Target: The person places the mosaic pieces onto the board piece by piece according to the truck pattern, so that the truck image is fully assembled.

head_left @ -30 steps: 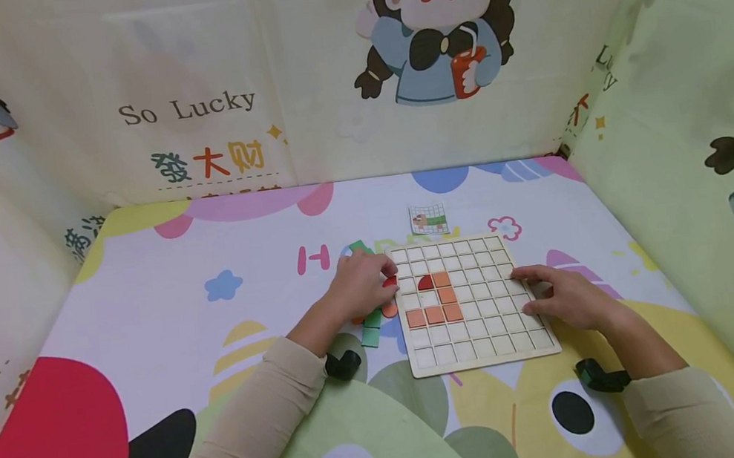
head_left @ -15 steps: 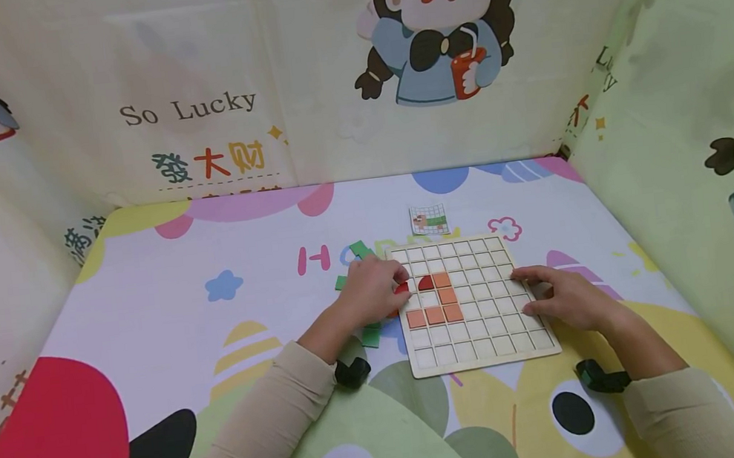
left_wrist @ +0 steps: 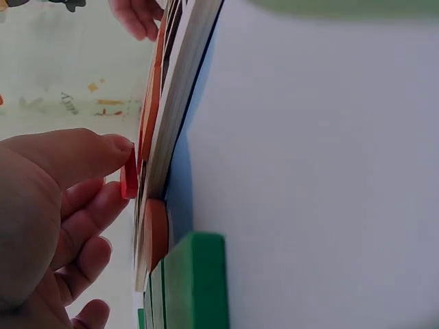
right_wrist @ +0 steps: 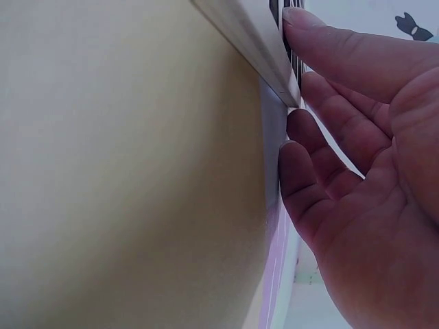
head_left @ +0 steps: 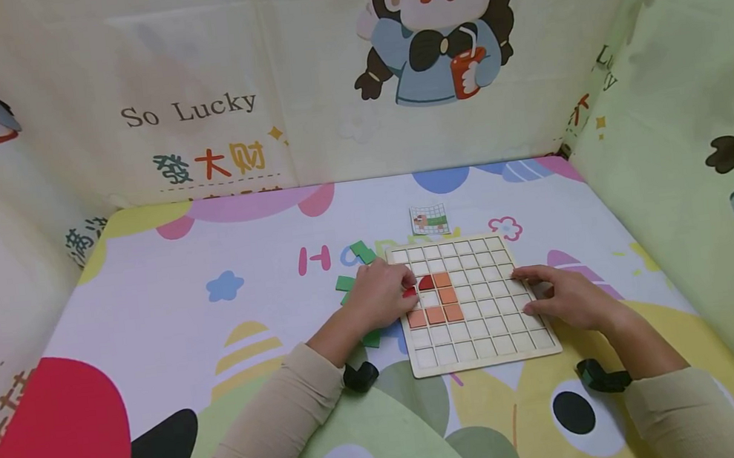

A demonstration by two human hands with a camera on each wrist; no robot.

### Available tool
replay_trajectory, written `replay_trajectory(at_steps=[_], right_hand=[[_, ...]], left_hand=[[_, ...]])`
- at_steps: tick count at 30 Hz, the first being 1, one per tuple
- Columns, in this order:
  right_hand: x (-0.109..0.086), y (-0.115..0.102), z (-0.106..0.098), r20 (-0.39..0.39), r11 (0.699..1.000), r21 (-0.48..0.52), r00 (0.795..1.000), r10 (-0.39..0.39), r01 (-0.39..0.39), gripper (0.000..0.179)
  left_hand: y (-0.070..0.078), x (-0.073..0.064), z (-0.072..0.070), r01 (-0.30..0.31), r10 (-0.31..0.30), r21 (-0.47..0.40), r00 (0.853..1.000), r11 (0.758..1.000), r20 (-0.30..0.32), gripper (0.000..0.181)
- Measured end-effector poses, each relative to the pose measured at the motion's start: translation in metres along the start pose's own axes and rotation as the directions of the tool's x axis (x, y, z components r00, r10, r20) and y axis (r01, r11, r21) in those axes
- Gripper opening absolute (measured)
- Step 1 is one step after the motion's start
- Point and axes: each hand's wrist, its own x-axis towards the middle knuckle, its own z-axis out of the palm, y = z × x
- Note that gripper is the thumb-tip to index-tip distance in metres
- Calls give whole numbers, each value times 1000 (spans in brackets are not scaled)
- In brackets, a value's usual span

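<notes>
Over the left side of a pale wooden grid board [head_left: 483, 329], my left hand [head_left: 379, 293] pinches a small red tile [left_wrist: 129, 177] between thumb and fingers. The tile is held on edge, close to the cell left of a rounded red tile [head_left: 425, 282] lying in the grid. Several orange tiles [head_left: 435, 315] also fill cells there, forming an angled row. At the board's right edge rests my right hand [head_left: 565, 294], its thumb on the top face and its relaxed fingers beside the rim.
Loose green tiles [head_left: 363, 252] lie left of the board, partly hidden behind my left hand. An orange piece [left_wrist: 156, 233] sits against the board's edge. Beyond the board lies a small picture card [head_left: 429, 219] with a gridded pattern. A printed cloth [head_left: 261, 240] covers the table.
My left hand has moved right from the loose pieces onto the board's left side, bringing the red tile with it. My right hand and the board stay put.
</notes>
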Motion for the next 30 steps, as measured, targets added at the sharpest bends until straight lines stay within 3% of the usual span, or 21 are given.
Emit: replay_trajectory(at_steps=[30], right_hand=[[0, -1, 0, 6, 1000, 14, 1000, 19, -19, 60]], left_hand=[[9, 0, 5, 42, -42, 27, 999, 999, 5, 18]])
